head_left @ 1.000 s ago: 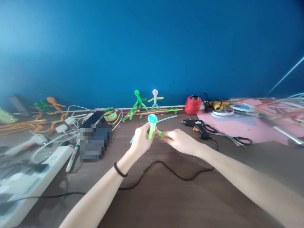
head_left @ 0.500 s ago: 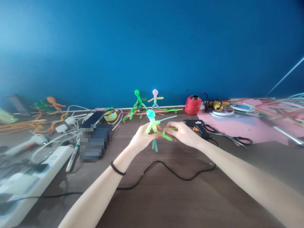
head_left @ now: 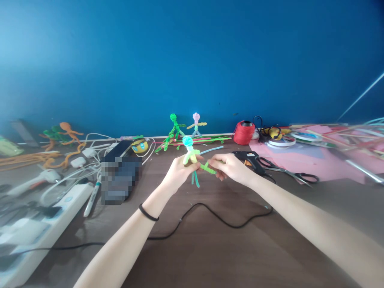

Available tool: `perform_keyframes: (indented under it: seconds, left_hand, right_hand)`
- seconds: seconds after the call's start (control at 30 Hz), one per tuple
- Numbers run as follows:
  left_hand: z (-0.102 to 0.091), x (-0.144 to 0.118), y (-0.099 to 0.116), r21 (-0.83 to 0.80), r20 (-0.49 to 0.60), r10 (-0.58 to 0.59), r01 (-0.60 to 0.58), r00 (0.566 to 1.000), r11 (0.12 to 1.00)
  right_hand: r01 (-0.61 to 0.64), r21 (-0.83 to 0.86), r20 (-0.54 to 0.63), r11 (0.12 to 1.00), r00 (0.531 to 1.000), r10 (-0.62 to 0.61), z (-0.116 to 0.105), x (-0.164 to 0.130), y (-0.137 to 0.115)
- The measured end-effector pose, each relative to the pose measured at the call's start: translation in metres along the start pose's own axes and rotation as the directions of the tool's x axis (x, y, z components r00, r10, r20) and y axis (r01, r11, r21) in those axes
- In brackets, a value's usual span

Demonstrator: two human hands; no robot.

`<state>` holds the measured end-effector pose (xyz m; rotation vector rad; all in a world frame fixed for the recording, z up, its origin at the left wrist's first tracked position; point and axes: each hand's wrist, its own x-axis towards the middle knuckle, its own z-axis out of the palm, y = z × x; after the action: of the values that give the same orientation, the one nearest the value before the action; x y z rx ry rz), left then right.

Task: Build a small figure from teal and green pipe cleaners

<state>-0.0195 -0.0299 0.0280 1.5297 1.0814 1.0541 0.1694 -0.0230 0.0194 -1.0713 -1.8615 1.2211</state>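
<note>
Above the table, my left hand is closed around the middle of a pipe cleaner figure. The figure has a turquoise coiled head, a yellow-green upper body and teal legs hanging below my fingers. From its body a lime-green twisted pipe cleaner runs out to the right. Its outer end is pinched in the fingers of my right hand. A pale blue pipe cleaner sticks out behind, toward the right; where it starts is hidden.
Two finished-looking figures, green and pink-headed, stand by the wall. Right are red thread, a black glue gun and scissors. Left are a power strip and a marker. A black cable crosses the front.
The figure has tilted and dropped slightly to the left. The lime-green pipe cleaner now stretches straighter between my hands, and my right fingers have shifted along it.
</note>
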Motion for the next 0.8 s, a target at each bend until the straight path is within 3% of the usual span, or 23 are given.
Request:
perform_keyframes:
  seconds: [0.27, 0.4, 0.53, 0.67, 0.8]
  left_hand:
    - [0.004, -0.002, 0.003, -0.208, 0.04, 0.0, 0.009, 0.999, 0.978]
    - [0.008, -0.004, 0.006, -0.282, 0.002, -0.025, 0.025, 1.0, 0.959]
    - [0.013, -0.005, 0.006, -0.349, -0.071, -0.051, 0.023, 0.996, 0.937]
    - [0.017, -0.008, 0.007, -0.23, -0.126, -0.029, 0.0, 0.992, 0.973]
    - [0.017, -0.01, 0.008, 0.121, -0.164, 0.107, -0.087, 0.981, 0.989]
  right_hand:
    - [0.04, -0.043, 0.05, 0.998, 0.998, -0.037, 0.007, -0.002, 0.0]
    - [0.008, -0.044, 0.148, 0.999, 0.989, -0.002, 0.016, -0.002, 0.005]
    - [0.018, -0.106, 0.121, 0.994, 0.993, -0.005, 0.027, -0.005, 0.005]
    - [0.032, -0.119, 0.12, 0.992, 0.993, -0.018, 0.034, -0.009, -0.001]
    - [0.076, -0.235, 0.184, 0.969, 0.982, -0.032, 0.034, -0.01, -0.006]
